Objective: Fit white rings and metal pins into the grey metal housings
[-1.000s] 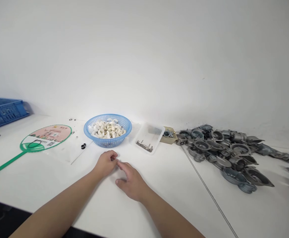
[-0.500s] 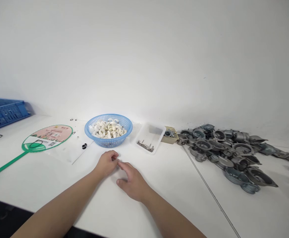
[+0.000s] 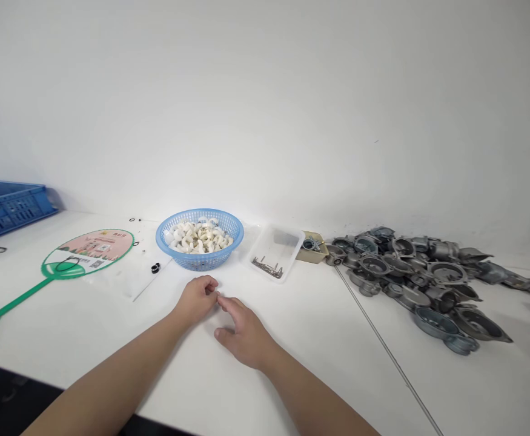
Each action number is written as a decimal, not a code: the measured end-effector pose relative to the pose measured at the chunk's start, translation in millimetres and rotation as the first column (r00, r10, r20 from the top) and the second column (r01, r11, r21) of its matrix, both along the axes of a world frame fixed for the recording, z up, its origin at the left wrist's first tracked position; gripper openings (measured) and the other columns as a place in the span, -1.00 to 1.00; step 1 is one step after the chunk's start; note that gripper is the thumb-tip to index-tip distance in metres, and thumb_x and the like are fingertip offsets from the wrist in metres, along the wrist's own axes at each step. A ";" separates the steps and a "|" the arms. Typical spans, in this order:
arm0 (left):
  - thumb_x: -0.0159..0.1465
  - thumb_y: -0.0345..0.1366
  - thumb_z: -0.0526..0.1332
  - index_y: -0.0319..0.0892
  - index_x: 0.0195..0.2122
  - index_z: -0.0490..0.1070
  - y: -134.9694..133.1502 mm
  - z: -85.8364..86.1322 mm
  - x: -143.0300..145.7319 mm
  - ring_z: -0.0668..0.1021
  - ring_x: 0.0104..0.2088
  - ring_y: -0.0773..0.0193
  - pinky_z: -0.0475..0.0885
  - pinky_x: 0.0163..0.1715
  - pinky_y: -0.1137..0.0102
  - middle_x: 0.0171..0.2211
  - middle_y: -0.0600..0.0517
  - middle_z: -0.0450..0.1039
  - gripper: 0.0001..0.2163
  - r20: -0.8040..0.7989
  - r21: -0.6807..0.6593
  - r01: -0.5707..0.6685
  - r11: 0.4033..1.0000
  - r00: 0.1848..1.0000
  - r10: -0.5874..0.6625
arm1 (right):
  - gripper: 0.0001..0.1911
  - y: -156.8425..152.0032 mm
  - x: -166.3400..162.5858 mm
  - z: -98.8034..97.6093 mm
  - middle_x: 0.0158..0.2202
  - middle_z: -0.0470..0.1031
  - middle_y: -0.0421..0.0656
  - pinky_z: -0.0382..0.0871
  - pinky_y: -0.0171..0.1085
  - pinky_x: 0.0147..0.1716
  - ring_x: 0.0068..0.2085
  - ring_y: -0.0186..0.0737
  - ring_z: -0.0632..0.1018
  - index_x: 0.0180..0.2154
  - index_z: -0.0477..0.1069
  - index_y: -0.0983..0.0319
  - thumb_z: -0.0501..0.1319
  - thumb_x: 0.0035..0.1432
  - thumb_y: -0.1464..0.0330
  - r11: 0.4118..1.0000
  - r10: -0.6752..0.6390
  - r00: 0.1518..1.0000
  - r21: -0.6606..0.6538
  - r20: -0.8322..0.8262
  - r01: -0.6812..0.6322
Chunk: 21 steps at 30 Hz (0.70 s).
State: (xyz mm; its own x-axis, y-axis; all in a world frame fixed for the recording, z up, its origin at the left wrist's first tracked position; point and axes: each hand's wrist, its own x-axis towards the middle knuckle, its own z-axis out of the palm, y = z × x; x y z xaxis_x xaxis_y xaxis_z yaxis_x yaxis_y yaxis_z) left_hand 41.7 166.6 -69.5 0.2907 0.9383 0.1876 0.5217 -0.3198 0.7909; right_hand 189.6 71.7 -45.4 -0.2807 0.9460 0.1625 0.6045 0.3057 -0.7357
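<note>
Both my hands rest on the white table (image 3: 319, 339) in front of me, fingertips touching. My left hand (image 3: 196, 300) has its fingers curled into a loose fist; whether it holds anything is hidden. My right hand (image 3: 243, 333) lies flat with its fingers stretched toward the left hand and its thumb spread. Just beyond the hands stands a blue plastic basket (image 3: 169, 241) filled with several white curved parts (image 3: 198, 237). To its right is a clear plastic tray (image 3: 287, 242) holding several thin metal pins (image 3: 266, 267).
A pile of grey metal castings (image 3: 417, 275) covers the right side, next to a small cardboard box (image 3: 312, 247). At left lie a green-handled hand fan (image 3: 69, 260), a clear bag (image 3: 123, 277), a small black ring (image 3: 155, 267) and a blue crate (image 3: 5, 208). A white wall rises behind.
My hands have stayed where they were. The view has drifted slightly, and a blurred hand at the far right edge has gone out of sight.
</note>
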 end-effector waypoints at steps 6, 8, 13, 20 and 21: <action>0.04 -0.40 0.16 -0.20 -0.32 0.42 0.1 0.1 -0.1 0.45 -0.35 0.32 0.33 -0.30 0.43 -0.38 0.05 0.45 -0.84 -0.018 0.002 -0.002 1.000 1.000 0.002 | -0.41 0.3 -0.5 -0.2 0.06 0.28 -0.09 0.21 -0.13 0.03 0.04 -0.12 0.33 0.13 0.16 0.17 0.17 0.02 0.38 1.000 -0.003 1.000 0.006 -0.003 0.003; 0.05 -0.40 0.16 -0.20 -0.32 0.42 0.0 0.8 -0.2 0.45 -0.35 0.32 0.33 -0.30 0.44 -0.38 0.05 0.45 -0.84 -0.021 0.003 -0.001 1.000 1.000 0.001 | -0.41 0.5 -0.6 -0.8 0.05 0.29 -0.09 0.22 -0.13 0.02 0.03 -0.12 0.35 0.13 0.16 0.16 0.17 0.02 0.37 1.000 -0.003 1.000 0.006 -0.001 0.003; 0.04 -0.40 0.17 -0.20 -0.33 0.42 0.1 1.1 -0.2 0.45 -0.36 0.33 0.32 -0.32 0.45 -0.39 0.06 0.45 -0.85 -0.029 0.000 -0.011 1.000 1.000 0.011 | -0.41 0.6 -0.1 -2.5 0.06 0.28 -0.07 0.22 -0.14 0.02 0.03 -0.13 0.34 0.14 0.15 0.18 0.17 0.03 0.34 1.000 -0.001 1.000 0.002 0.018 0.001; 0.05 -0.38 0.17 -0.20 -0.33 0.42 0.4 0.8 -0.7 0.44 -0.37 0.33 0.31 -0.32 0.44 -0.39 0.06 0.44 -0.85 -0.015 -0.001 0.002 1.000 1.000 -0.002 | -0.41 0.7 -0.2 -0.8 0.05 0.29 -0.08 0.22 -0.15 0.02 0.04 -0.13 0.33 0.13 0.16 0.20 0.17 0.03 0.35 1.000 0.002 1.000 0.012 0.018 -0.002; 0.05 -0.38 0.16 -0.20 -0.34 0.41 0.3 0.9 -0.8 0.44 -0.37 0.33 0.31 -0.32 0.44 -0.39 0.06 0.44 -0.86 -0.014 -0.001 0.004 1.000 1.000 -0.004 | -0.41 0.6 -0.3 -0.4 0.06 0.28 -0.07 0.22 -0.15 0.02 0.04 -0.13 0.33 0.13 0.16 0.20 0.16 0.03 0.35 1.000 0.003 1.000 0.010 0.021 -0.003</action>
